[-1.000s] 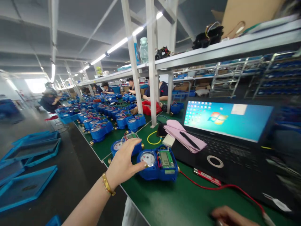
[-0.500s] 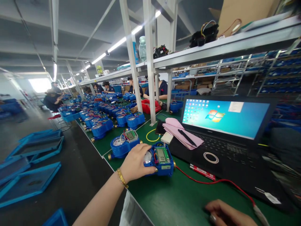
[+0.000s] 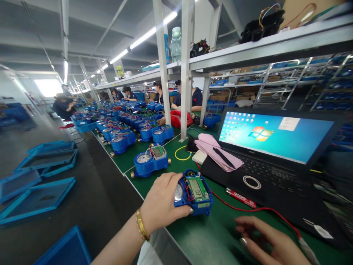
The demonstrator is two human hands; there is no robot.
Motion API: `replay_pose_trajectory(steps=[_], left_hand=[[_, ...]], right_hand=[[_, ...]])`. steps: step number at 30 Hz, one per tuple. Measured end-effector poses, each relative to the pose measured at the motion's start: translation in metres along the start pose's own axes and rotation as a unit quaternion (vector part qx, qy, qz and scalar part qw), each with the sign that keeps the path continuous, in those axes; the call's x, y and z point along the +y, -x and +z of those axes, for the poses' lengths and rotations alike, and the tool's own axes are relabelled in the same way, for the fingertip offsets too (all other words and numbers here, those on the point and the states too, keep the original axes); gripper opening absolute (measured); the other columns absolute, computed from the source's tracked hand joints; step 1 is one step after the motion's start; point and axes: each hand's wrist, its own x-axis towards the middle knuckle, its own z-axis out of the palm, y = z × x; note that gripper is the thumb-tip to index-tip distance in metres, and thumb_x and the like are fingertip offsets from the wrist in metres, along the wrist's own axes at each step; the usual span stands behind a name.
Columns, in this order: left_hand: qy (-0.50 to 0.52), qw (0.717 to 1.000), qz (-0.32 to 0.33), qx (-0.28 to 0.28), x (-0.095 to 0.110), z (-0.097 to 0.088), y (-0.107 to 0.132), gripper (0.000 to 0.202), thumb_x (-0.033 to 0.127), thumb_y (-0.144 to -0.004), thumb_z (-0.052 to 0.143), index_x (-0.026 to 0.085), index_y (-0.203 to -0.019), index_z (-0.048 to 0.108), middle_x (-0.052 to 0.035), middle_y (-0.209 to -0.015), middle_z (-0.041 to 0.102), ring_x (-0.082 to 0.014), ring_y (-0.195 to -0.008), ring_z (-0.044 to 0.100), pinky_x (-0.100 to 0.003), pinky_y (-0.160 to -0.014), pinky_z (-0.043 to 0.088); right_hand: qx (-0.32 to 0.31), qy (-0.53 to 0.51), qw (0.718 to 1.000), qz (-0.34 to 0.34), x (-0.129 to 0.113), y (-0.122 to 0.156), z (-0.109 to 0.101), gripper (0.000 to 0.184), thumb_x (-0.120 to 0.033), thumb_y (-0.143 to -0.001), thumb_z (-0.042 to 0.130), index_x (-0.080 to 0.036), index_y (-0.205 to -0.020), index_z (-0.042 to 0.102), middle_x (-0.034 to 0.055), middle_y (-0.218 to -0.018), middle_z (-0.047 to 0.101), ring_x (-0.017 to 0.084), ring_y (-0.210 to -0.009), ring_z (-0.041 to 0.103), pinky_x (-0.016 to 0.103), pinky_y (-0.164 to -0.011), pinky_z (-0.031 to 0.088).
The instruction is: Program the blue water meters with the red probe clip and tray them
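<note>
The laptop [image 3: 275, 138] displays a Windows logo; the LCD [image 3: 196, 188] on the blue water meter [image 3: 202, 209] seems to read 03, and lettering on the red tube [image 3: 241, 198] is too small to make out. A folded pink bundle [image 3: 205, 147] under a black pen [image 3: 224, 157] overlaps the laptop. Another meter [image 3: 143, 168] stands just beyond on the green counter [image 3: 201, 244]. The left grip [image 3: 164, 200] clasps the water meter between thumb and fingers; the right grip [image 3: 271, 239], fingers loosely parted, is apart from it.

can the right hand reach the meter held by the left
Probably yes: the right hand looks free, with green tabletop between it and the blue meter; the red cable runs farther back, and the left hand grips the opposite end.
</note>
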Motion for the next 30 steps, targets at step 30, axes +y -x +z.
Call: replay_pose_trajectory(steps=[30], left_hand=[[0.092, 0.995, 0.034, 0.021, -0.001, -0.004, -0.036, 0.005, 0.016, -0.077, 0.062, 0.015, -0.082, 0.061, -0.0020, -0.086, 0.064, -0.0168, -0.085, 0.059, -0.037, -0.082, 0.046]], right_hand=[[0.029, -0.352, 0.935, 0.028, -0.062, -0.114, 0.020, 0.046, -0.048, -0.055, 0.076, -0.016, -0.087, 0.069, 0.0086, -0.087, 0.070, 0.027, -0.084, 0.062, 0.036, -0.075, 0.047]])
